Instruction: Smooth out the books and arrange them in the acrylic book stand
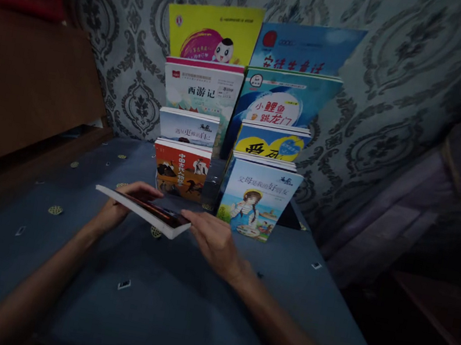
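Observation:
I hold a thin book (148, 210) flat above the blue cloth, its dark cover up and its white page edge towards me. My left hand (116, 209) grips its left end, thumb on top. My right hand (214, 243) touches the book's right end with its fingers stretched out. Just behind the book a tiered rack holds two columns of upright children's books: an orange-red one (180, 171) at front left and a light blue one with a girl in a hat (256, 200) at front right.
The blue tablecloth (156, 301) has small round yellow patterns. A brown wooden board (18, 90) stands at the left. Patterned grey wallpaper (383, 104) lies behind the rack. The table's right edge drops off into dark furniture (444, 243).

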Available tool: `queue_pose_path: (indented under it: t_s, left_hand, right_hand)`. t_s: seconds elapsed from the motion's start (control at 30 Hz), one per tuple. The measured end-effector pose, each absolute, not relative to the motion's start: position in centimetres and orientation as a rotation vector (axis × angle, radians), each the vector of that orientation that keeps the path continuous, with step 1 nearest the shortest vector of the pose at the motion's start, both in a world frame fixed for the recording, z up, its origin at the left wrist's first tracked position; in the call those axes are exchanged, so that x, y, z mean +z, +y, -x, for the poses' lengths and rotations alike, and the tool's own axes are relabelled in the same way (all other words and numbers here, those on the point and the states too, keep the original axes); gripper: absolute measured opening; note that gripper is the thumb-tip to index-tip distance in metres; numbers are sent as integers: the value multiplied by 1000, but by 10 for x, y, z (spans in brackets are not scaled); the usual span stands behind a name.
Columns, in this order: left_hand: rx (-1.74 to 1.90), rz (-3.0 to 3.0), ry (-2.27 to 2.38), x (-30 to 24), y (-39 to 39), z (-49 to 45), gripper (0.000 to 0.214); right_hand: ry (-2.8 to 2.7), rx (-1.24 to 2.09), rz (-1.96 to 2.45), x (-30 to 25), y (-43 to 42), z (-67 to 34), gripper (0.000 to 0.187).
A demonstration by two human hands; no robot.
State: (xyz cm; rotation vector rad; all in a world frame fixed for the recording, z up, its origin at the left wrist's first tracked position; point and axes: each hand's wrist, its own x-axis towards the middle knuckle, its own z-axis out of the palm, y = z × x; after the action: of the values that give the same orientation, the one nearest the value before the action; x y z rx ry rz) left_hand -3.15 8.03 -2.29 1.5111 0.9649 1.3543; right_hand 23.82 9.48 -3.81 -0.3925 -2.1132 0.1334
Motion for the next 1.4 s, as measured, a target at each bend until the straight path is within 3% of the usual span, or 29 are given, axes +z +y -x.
queue_pose_path:
  t_s: [0.23, 0.47, 0.83, 1.07, 1.4]
  left_hand:
    - [1656, -1536, 1083, 6, 108, 22, 30]
    - [1933, -1687, 1166, 26, 131, 12, 31]
    - [1829, -1607, 1162, -1, 118, 25, 37]
    - [1859, -1353, 1238, -19, 92, 50, 38]
    - [1730, -1298, 1159, -31, 77, 66, 43]
  right_hand:
    - [-2018, 238, 501, -6, 129, -239, 31]
    - [-1878, 296, 577, 12, 146, -230, 28]
    - [-2062, 385, 592, 1, 133, -229, 24]
    - [-2544, 174, 731, 1, 88, -192, 9]
    - [-2771, 113, 707, -15, 58, -165, 21]
